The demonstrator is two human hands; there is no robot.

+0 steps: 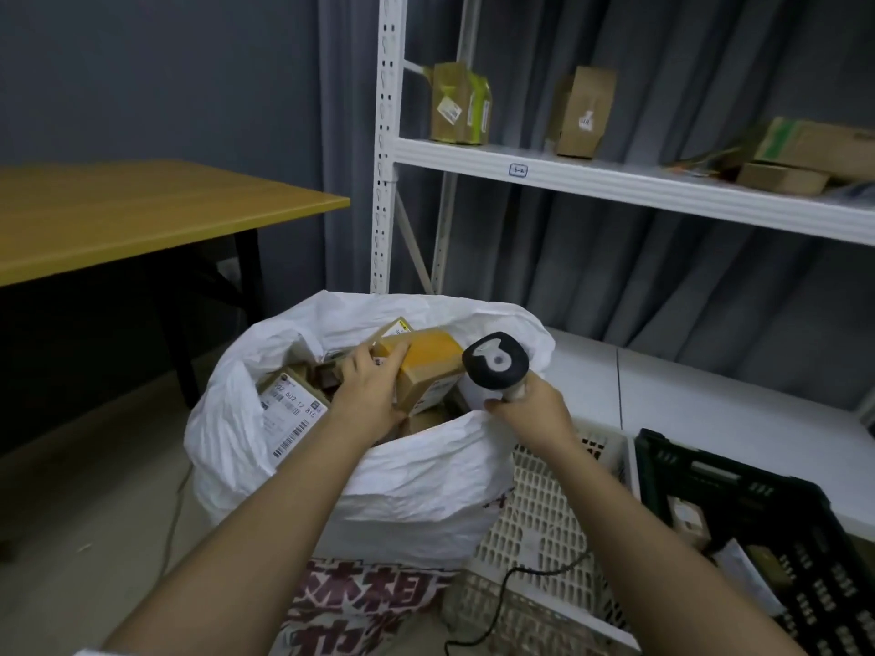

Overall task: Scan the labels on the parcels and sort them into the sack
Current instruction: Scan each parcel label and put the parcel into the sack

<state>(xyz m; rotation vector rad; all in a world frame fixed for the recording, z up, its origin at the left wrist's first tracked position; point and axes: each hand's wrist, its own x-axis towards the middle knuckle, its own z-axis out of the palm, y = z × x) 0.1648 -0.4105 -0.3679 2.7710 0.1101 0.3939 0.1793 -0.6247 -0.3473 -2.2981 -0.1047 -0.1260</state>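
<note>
Both forearms fill the bottom of my view, reaching forward over the sack [416, 490]. At the end of the left one, my left hand [371, 395] has its fingers curled round the near-left end of a small cardboard parcel [428, 366] — fingers over the top edge, palm against the end face. The parcel sits at the sack's open mouth, above the other boxes already inside, so I judge this one is being lowered in.

My right hand [532, 416] is wrapped tight round the handle of the scanner [495, 362], whose dark head stands just right of the parcel, near it but not touching as far as I can tell.

Handling, as I judge it: a stiff taped carton, light enough for one hand, its tape a bit slick. The end grip I have suits it, though a hold across the two long sides nearer the middle would stop it swinging.

Its long axis runs away from my grip, up and to the right, tilted with the far end higher. A white label shows on the lower face, below and right of my fingers, turned toward the scanner side.

Left of my grip, a larger parcel [291, 414] lies inside the sack — barcode label up. The sack's thin white wall is soft and crumpled, so it will give if the carton catches the rim.
</note>
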